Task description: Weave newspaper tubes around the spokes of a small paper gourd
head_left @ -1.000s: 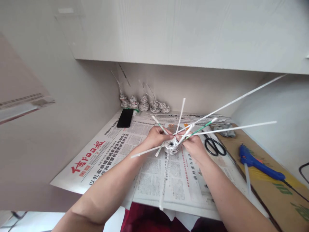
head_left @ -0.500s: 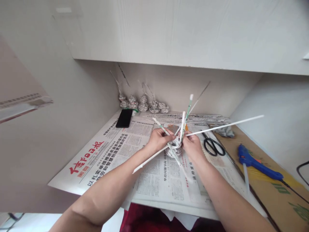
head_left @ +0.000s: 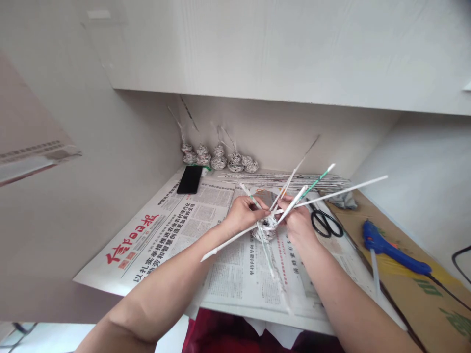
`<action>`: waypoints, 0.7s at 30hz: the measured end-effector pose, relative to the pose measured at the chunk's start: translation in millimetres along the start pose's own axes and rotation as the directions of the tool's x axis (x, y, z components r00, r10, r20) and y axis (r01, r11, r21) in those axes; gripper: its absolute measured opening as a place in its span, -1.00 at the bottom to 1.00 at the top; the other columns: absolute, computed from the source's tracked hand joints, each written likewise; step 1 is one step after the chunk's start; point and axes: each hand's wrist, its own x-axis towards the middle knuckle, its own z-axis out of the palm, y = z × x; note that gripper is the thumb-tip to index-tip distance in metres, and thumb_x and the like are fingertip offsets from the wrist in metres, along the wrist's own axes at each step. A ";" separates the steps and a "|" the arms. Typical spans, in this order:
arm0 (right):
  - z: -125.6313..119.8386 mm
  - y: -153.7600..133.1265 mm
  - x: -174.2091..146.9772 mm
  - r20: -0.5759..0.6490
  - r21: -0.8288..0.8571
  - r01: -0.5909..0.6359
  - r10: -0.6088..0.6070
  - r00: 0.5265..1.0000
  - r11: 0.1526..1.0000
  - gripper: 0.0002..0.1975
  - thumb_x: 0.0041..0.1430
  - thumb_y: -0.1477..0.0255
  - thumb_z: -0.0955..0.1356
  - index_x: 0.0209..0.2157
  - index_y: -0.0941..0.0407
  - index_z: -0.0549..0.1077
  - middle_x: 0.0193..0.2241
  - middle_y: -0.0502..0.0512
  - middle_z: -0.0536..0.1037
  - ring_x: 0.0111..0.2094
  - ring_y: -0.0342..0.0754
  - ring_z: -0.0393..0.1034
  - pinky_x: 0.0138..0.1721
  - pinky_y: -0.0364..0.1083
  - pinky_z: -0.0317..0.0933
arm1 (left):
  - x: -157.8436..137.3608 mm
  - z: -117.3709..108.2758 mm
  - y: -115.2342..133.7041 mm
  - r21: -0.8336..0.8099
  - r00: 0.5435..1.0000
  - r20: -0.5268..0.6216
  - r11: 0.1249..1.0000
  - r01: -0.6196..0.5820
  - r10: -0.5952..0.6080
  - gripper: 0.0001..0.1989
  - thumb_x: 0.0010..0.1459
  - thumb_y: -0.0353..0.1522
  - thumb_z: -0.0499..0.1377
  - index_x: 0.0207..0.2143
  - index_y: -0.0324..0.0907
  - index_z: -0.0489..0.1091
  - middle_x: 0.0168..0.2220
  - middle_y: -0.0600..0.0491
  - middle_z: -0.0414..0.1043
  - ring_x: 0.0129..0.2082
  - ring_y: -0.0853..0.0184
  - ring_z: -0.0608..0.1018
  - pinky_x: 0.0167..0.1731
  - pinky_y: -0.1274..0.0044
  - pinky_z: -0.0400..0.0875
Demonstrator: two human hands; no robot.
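Note:
Between my hands, over the newspaper, is a small round woven paper piece (head_left: 265, 232) with several rolled paper sticks spreading out from it. My left hand (head_left: 245, 212) is closed on the left side of the weave, thumb pressed near its upper rim. On the other side, my right hand (head_left: 295, 214) pinches a paper stick (head_left: 346, 189) close to the weave. A green-and-white stick (head_left: 317, 180) leans out to the right across that hand. Other sticks point toward the back, the lower left and toward me. My right fingertips are partly hidden behind the sticks.
Several woven paper gourds (head_left: 218, 158) stand along the back wall, a black phone (head_left: 189, 179) in front of them. A bundle of paper sticks (head_left: 290, 180) lies at the back. Black-handled scissors (head_left: 326, 223) and a blue glue gun (head_left: 395, 252) are at right, beside cardboard (head_left: 415, 314).
The green-and-white stick and the white one near it have tipped from upright over to the right. My right hand has turned slightly with them; my left hand stays nearly in place.

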 end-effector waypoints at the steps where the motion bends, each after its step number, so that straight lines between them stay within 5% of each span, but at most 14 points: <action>1: -0.5 -1.1 0.7 -0.012 0.012 0.012 -0.012 1.000 1.000 -0.61 -0.26 0.21 0.53 -0.41 0.12 0.42 -0.66 -0.07 0.44 -0.74 -0.20 0.21 -0.76 -0.19 -0.04 | -0.2 -0.1 0.1 -0.001 1.000 0.006 1.000 -0.001 0.001 -0.79 -0.13 -0.31 0.36 -0.47 -0.29 0.52 -0.53 0.04 0.49 -0.53 0.43 0.44 -0.44 0.59 0.30; 8: 1.0 -7.4 -2.6 0.025 0.008 0.011 -0.012 1.000 1.000 -0.61 -0.19 0.12 0.51 -0.51 0.09 0.36 -0.75 -0.14 0.32 -0.78 -0.20 0.11 -0.79 -0.17 -0.13 | -1.0 1.5 -0.1 -0.024 1.000 0.014 1.000 -0.014 0.014 -0.78 -0.15 -0.31 0.37 -0.47 -0.28 0.52 -0.49 0.02 0.52 -0.49 0.40 0.48 -0.40 0.58 0.34; 17: 0.9 -6.4 -5.5 0.161 -0.021 -0.138 0.139 0.977 0.990 -0.64 -0.37 0.36 0.55 -0.46 0.13 0.43 -0.65 -0.08 0.43 -0.64 -0.16 0.29 -0.63 -0.16 0.16 | 0.0 -0.5 0.9 0.043 0.996 -0.087 0.999 0.014 -0.010 -0.89 -0.12 -0.39 0.31 -0.48 -0.27 0.51 -0.49 0.05 0.52 -0.50 0.43 0.47 -0.43 0.61 0.30; 21: -1.9 -9.1 -5.3 0.217 -0.076 -0.144 0.157 0.963 0.987 -0.71 -0.30 0.41 0.51 -0.45 0.13 0.43 -0.68 -0.10 0.40 -0.67 -0.20 0.23 -0.69 -0.21 0.03 | 0.3 -1.3 1.2 0.074 0.993 -0.113 0.997 0.028 -0.020 -0.88 -0.12 -0.38 0.30 -0.48 -0.27 0.51 -0.53 0.07 0.49 -0.55 0.45 0.42 -0.48 0.61 0.26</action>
